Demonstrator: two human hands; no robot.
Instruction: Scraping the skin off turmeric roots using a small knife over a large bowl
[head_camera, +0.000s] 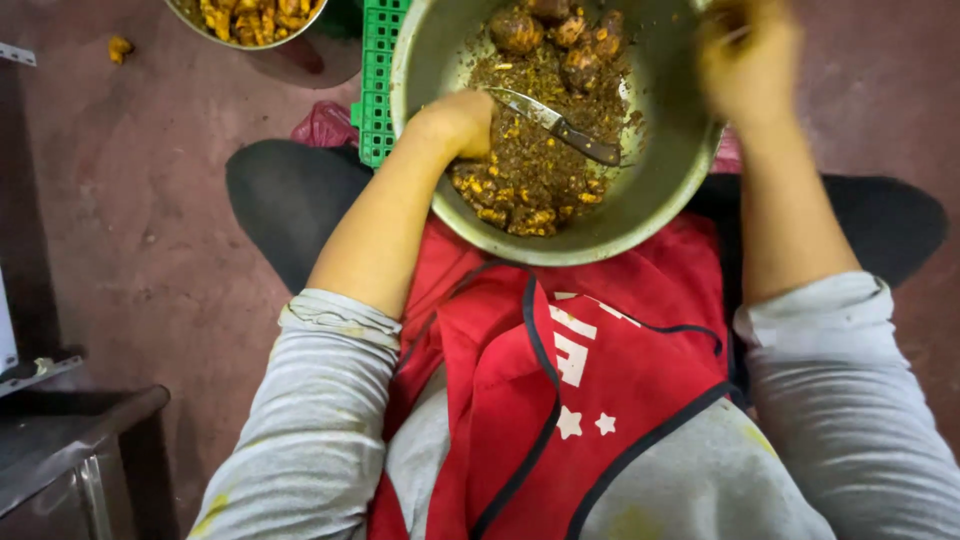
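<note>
- Fingers of my left hand (462, 120) dig into the scraps inside the metal bowl (655, 195); grip hidden.
- My right hand (748, 62), blurred at the bowl's far rim: grasp unclear.
- Knife (558, 125) lies loose mid-bowl; best I keep fingers off its blade.

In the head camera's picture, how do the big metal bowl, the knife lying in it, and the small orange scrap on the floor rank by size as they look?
1. The big metal bowl, by far the largest.
2. The knife lying across the scraps inside it.
3. The orange scrap on the floor, the smallest; it lies lower and farther off, yet the order seems safe.
</note>
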